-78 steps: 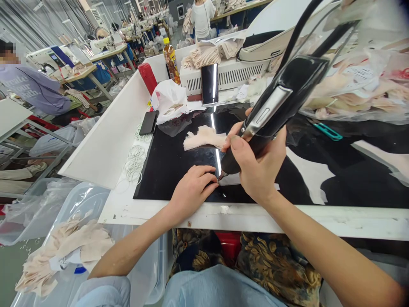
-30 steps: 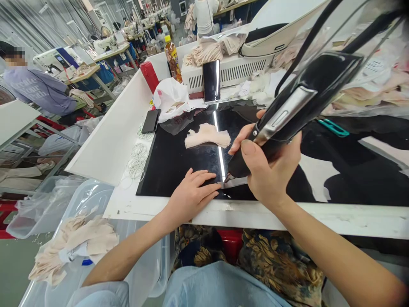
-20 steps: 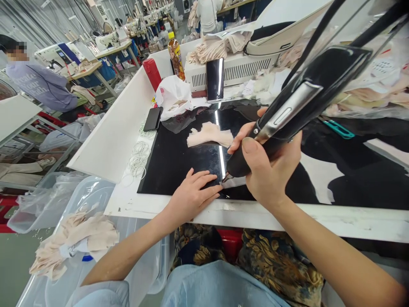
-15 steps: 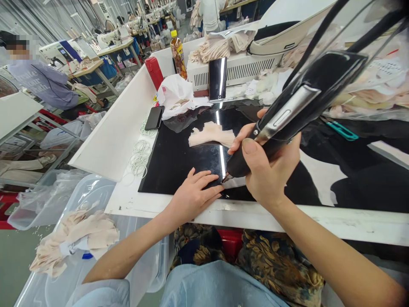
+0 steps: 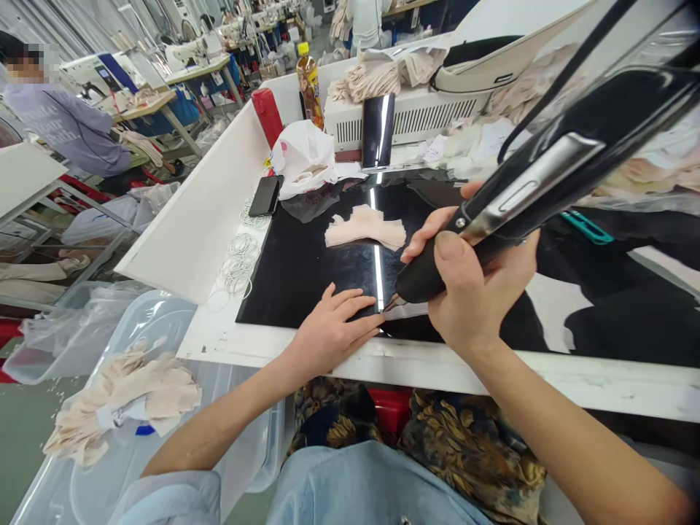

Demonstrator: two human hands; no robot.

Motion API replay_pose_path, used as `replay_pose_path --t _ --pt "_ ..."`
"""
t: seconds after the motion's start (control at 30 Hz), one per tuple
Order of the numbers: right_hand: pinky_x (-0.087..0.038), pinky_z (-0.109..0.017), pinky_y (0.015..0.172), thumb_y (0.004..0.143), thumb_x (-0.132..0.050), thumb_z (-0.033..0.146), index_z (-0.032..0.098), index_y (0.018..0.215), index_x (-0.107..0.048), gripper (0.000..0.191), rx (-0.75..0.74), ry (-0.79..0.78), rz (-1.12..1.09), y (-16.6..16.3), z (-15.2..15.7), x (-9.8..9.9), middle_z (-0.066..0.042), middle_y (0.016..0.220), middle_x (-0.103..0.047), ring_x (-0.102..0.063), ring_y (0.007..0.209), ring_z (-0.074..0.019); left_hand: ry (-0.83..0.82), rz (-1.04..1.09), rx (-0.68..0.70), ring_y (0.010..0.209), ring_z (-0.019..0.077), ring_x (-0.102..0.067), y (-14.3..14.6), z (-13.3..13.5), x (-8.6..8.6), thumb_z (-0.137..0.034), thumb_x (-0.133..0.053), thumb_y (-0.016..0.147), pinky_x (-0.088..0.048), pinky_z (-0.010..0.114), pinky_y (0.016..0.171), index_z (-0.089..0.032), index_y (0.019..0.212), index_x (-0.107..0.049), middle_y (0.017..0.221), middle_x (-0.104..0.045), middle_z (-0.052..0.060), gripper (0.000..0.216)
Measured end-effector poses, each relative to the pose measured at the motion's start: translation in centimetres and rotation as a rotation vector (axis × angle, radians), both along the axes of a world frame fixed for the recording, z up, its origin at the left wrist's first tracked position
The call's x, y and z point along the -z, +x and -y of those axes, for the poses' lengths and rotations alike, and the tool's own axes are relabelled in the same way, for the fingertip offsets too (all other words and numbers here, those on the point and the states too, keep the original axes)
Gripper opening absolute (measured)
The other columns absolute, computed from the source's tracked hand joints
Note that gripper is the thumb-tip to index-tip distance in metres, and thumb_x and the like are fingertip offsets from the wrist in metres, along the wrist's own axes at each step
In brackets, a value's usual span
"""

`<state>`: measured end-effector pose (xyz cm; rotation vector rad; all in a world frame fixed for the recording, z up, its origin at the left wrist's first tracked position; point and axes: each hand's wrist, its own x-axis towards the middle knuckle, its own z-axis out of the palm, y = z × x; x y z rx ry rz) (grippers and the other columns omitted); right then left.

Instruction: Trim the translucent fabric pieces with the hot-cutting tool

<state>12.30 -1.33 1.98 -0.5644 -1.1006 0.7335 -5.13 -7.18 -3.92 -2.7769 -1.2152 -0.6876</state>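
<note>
My right hand [image 5: 475, 292] is wrapped round a black hand-held tool [image 5: 547, 175] with a silver lever and a cord. The tool slants down to the left, and its narrow metal tip [image 5: 394, 301] meets a pale fabric piece [image 5: 407, 311] on the black board [image 5: 306, 284]. The right hand partly covers that piece. My left hand [image 5: 333, 332] lies flat, fingers stretched out and fingertips beside the tip, at the left end of the piece. Beyond both hands lies a small stack of beige fabric pieces [image 5: 365, 227].
White rings [image 5: 239, 264] and a phone [image 5: 266, 195] lie along the board's left. At the back stand a white bag [image 5: 306, 157], a bottle [image 5: 309, 84] and an upright phone [image 5: 377, 131]. A teal cutter [image 5: 588, 227] lies right. Fabric bundles [image 5: 125, 405] fill part of a plastic bin. A co-worker [image 5: 65, 124] sits far left.
The black tool has tilted lower toward the right, and its tip and my right hand have shifted slightly right. My left hand stays nearly in place. The whole view has shifted a little.
</note>
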Motion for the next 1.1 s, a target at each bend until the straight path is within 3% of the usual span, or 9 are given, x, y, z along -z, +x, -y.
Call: replay_pose_path --t 0.23,0.87,1.1 --pt "-0.057 -0.037 0.055 0.079 -0.077 0.04 0.032 0.109 -0.059 0.036 0.011 0.006 0.024 0.3 0.2 0.4 0.003 0.079 -0.064 -0.06 0.057 -0.0151 -0.077 0.099 -0.027 0.122 0.0194 -0.065 -0.2 0.0 -0.2 -0.029 -0.05 0.105 -0.037 0.049 0.119 -0.02 0.116 -0.071 0.128 -0.071 0.009 0.025" --pt "-0.055 -0.036 0.056 0.083 -0.074 0.031 0.03 0.107 -0.059 0.028 -0.07 0.015 0.02 0.0 0.9 0.1 0.002 0.08 -0.065 -0.061 0.059 -0.0149 -0.035 0.0 -0.029 0.123 0.0247 -0.063 0.1 -0.1 0.0 -0.029 -0.05 0.104 -0.042 0.053 0.114 -0.021 0.121 -0.071 0.128 -0.07 0.009 0.028" --pt "-0.051 -0.032 0.052 0.076 -0.081 0.034 0.027 0.108 -0.066 0.036 0.004 0.072 -0.017 2.1 -0.5 -1.1 0.004 0.076 -0.064 -0.059 0.055 -0.012 -0.141 0.007 0.022 0.127 0.0218 -0.061 -0.1 -1.2 -1.4 -0.028 -0.045 0.106 -0.037 0.054 0.119 -0.021 0.119 -0.07 0.131 -0.067 0.01 0.029"
